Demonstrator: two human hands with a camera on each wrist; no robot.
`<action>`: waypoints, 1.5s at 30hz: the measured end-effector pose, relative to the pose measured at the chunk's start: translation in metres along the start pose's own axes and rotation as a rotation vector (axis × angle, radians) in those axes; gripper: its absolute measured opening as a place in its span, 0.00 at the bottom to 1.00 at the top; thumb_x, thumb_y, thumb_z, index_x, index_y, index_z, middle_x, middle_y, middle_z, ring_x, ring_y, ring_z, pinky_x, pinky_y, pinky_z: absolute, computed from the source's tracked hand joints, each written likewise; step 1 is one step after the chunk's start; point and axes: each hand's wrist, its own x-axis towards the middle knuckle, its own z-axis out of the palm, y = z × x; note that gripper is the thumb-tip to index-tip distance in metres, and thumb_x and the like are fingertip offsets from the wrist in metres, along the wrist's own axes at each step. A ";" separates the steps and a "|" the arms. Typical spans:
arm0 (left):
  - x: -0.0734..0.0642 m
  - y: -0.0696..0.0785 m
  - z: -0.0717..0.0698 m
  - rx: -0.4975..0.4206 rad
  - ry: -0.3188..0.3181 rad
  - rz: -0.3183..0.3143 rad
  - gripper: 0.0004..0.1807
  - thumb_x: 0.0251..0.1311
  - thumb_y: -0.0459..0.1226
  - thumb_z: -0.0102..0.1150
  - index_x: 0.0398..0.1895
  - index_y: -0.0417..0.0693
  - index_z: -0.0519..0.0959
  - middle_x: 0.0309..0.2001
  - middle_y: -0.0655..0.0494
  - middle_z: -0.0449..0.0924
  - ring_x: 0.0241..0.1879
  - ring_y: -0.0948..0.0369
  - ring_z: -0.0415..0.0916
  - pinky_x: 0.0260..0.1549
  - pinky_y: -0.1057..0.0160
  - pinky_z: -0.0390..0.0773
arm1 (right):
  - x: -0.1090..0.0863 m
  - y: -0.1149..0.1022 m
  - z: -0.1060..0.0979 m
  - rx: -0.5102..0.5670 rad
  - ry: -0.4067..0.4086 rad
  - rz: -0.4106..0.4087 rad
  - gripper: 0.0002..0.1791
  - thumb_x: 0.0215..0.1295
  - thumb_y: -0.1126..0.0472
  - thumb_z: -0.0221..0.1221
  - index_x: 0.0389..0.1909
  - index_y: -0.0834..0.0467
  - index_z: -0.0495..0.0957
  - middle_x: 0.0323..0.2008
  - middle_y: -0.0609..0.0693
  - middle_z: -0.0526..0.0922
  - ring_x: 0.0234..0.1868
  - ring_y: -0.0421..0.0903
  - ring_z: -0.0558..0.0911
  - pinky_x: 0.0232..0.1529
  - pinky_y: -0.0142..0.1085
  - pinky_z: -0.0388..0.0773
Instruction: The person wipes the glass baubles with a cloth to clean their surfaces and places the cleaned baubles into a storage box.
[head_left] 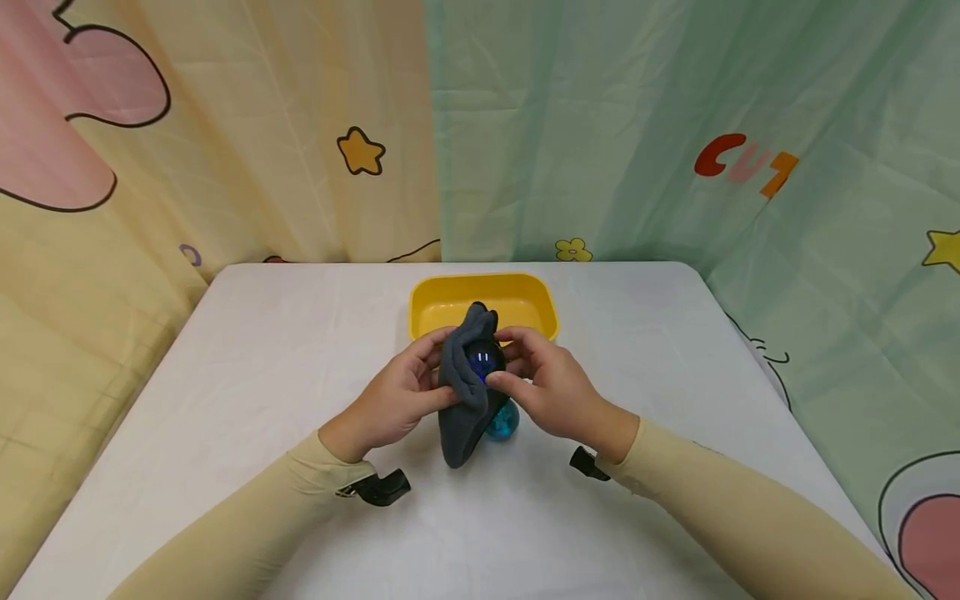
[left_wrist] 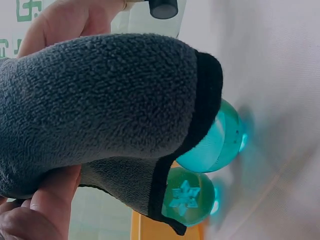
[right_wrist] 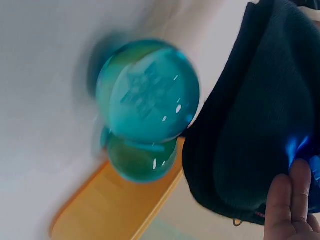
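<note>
A dark grey cloth (head_left: 461,425) with black edging is held up over the table, folded about a dark blue glass ball (head_left: 484,357). My left hand (head_left: 393,402) grips the cloth from the left, thumb in front and fingers behind. From the right, my right hand (head_left: 564,390) holds the blue ball against the cloth, its thumb at the ball's near side. Below them a teal ball (head_left: 503,422) rests on the table. The wrist views show two such balls side by side, one teal ball (right_wrist: 148,92) with a snowflake shape visible and another greenish-teal ball (right_wrist: 142,159).
A yellow tray (head_left: 487,290) stands behind the hands, partly covered by them and the cloth. The white-covered table (head_left: 315,333) has patterned curtains (head_left: 525,125) along its back and sides.
</note>
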 end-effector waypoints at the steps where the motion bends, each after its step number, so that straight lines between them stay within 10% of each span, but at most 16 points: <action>1: 0.000 0.000 0.000 0.011 0.004 0.004 0.41 0.69 0.24 0.62 0.81 0.42 0.56 0.73 0.36 0.69 0.64 0.52 0.79 0.62 0.64 0.82 | 0.000 -0.001 0.000 0.020 -0.004 0.015 0.28 0.73 0.63 0.65 0.69 0.62 0.69 0.52 0.57 0.86 0.43 0.45 0.88 0.51 0.36 0.89; 19: 0.000 0.007 -0.006 0.102 -0.032 -0.001 0.43 0.67 0.24 0.63 0.82 0.47 0.55 0.72 0.38 0.72 0.61 0.45 0.79 0.59 0.64 0.84 | 0.000 -0.001 0.002 -0.350 -0.053 -0.168 0.35 0.69 0.60 0.69 0.73 0.62 0.67 0.61 0.55 0.83 0.47 0.45 0.86 0.57 0.41 0.87; 28: 0.000 0.008 0.000 0.131 0.006 0.039 0.44 0.65 0.23 0.64 0.82 0.46 0.56 0.70 0.38 0.74 0.60 0.53 0.80 0.60 0.62 0.84 | 0.000 -0.004 0.004 -0.137 -0.021 -0.066 0.29 0.78 0.58 0.59 0.73 0.67 0.67 0.40 0.51 0.87 0.39 0.43 0.82 0.48 0.39 0.88; 35: -0.001 0.007 -0.001 0.165 0.033 0.063 0.44 0.66 0.23 0.64 0.82 0.46 0.56 0.68 0.38 0.75 0.57 0.55 0.82 0.57 0.64 0.85 | 0.000 -0.008 -0.001 -0.289 -0.140 -0.084 0.44 0.76 0.61 0.63 0.83 0.61 0.49 0.56 0.54 0.85 0.48 0.45 0.85 0.58 0.43 0.86; 41: -0.002 0.009 -0.003 0.166 0.019 0.072 0.44 0.65 0.23 0.64 0.82 0.46 0.57 0.70 0.39 0.75 0.57 0.55 0.81 0.58 0.63 0.85 | 0.002 -0.010 -0.004 -0.485 -0.092 -0.171 0.39 0.71 0.60 0.67 0.78 0.61 0.60 0.58 0.56 0.85 0.48 0.48 0.86 0.60 0.45 0.86; 45: -0.002 0.010 -0.002 0.162 0.018 0.075 0.44 0.65 0.23 0.64 0.82 0.46 0.57 0.71 0.40 0.74 0.59 0.52 0.81 0.59 0.62 0.84 | 0.002 -0.007 -0.006 -0.412 -0.072 -0.188 0.38 0.70 0.59 0.68 0.76 0.64 0.64 0.56 0.55 0.86 0.47 0.46 0.86 0.58 0.43 0.86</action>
